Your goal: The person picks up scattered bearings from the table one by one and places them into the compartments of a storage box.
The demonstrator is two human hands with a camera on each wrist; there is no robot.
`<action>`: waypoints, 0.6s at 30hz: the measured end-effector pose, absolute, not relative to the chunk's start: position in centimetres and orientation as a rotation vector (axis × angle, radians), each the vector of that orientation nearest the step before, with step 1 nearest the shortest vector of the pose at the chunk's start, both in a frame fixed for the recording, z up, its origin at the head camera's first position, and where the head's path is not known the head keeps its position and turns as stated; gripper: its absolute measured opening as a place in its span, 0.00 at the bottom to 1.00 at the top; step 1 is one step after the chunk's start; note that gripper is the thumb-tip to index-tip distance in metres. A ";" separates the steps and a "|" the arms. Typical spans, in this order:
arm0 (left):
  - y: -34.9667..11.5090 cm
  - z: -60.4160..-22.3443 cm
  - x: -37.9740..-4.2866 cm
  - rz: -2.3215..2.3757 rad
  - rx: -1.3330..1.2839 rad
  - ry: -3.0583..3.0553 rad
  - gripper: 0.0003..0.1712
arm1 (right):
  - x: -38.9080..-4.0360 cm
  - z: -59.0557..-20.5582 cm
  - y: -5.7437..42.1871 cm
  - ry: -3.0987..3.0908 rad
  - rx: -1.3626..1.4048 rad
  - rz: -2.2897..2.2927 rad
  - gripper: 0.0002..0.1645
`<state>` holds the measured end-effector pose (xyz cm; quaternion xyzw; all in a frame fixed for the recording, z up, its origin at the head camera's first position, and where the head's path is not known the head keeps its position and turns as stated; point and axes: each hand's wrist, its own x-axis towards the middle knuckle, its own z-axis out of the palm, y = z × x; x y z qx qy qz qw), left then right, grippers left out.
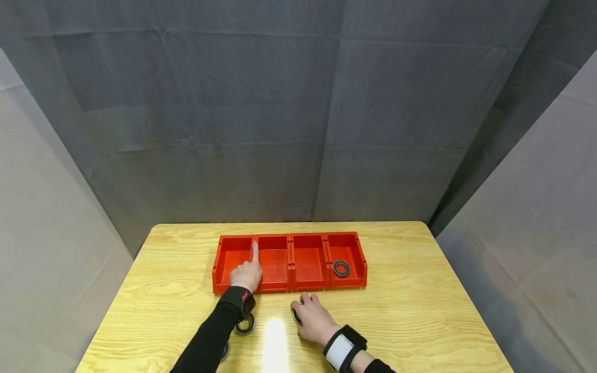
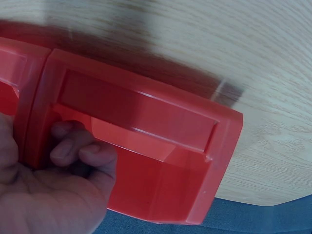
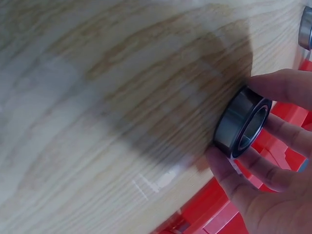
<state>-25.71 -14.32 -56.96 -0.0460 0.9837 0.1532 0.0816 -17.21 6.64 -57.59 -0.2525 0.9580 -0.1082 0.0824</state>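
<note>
My right hand (image 1: 316,320) pinches a ball bearing (image 3: 239,122) between thumb and fingertips, tilted on edge just over the table in front of the red bin row (image 1: 275,286). In the head view this bearing is mostly covered by the fingers. My left hand (image 1: 246,275) lies over the leftmost compartments, its index finger straight along the divider between them. Its other fingers (image 2: 73,146) are loosely bent over the leftmost compartment, with nothing seen in them. Another bearing (image 1: 341,268) lies flat in the rightmost compartment.
Near the left wrist, a bearing (image 1: 244,325) lies on the wooden table (image 1: 410,311). A further bearing (image 1: 226,350) is partly hidden by the left sleeve. Grey cloth (image 1: 242,129) hangs behind the table, and paler cloth stands at both sides.
</note>
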 end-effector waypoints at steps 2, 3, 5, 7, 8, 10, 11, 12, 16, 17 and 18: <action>-14.3 -57.0 -25.7 0.462 -0.137 2.941 0.45 | -17.4 -57.6 6.6 2.856 -0.756 -0.313 0.24; -14.4 -57.0 -25.7 0.463 -0.137 2.941 0.45 | -17.5 -57.7 6.5 2.854 -0.756 -0.311 0.24; -14.4 -57.0 -25.8 0.465 -0.137 2.938 0.45 | -17.6 -57.7 6.5 2.844 -0.749 -0.306 0.25; -14.4 -57.0 -25.8 0.466 -0.137 2.936 0.45 | -17.7 -57.7 6.4 2.832 -0.739 -0.302 0.25; -14.4 -56.9 -25.8 0.465 -0.136 2.935 0.45 | -17.7 -57.7 6.4 2.829 -0.737 -0.301 0.25; -14.4 -56.9 -25.8 0.464 -0.135 2.934 0.45 | -17.8 -57.7 6.4 2.824 -0.734 -0.297 0.25; -14.4 -56.9 -25.8 0.464 -0.134 2.935 0.45 | -17.8 -57.7 6.4 2.822 -0.734 -0.296 0.25; -14.4 -57.0 -25.8 0.464 -0.133 2.934 0.45 | -17.8 -57.7 6.4 2.822 -0.735 -0.293 0.25; -14.4 -57.1 -25.8 0.463 -0.134 2.931 0.46 | -17.9 -57.5 6.3 2.816 -0.735 -0.285 0.26; -14.4 -57.1 -25.8 0.463 -0.134 2.930 0.46 | -17.9 -57.5 6.3 2.815 -0.735 -0.283 0.26; -14.4 -57.1 -25.8 0.462 -0.135 2.931 0.46 | -17.9 -57.5 6.3 2.815 -0.735 -0.279 0.26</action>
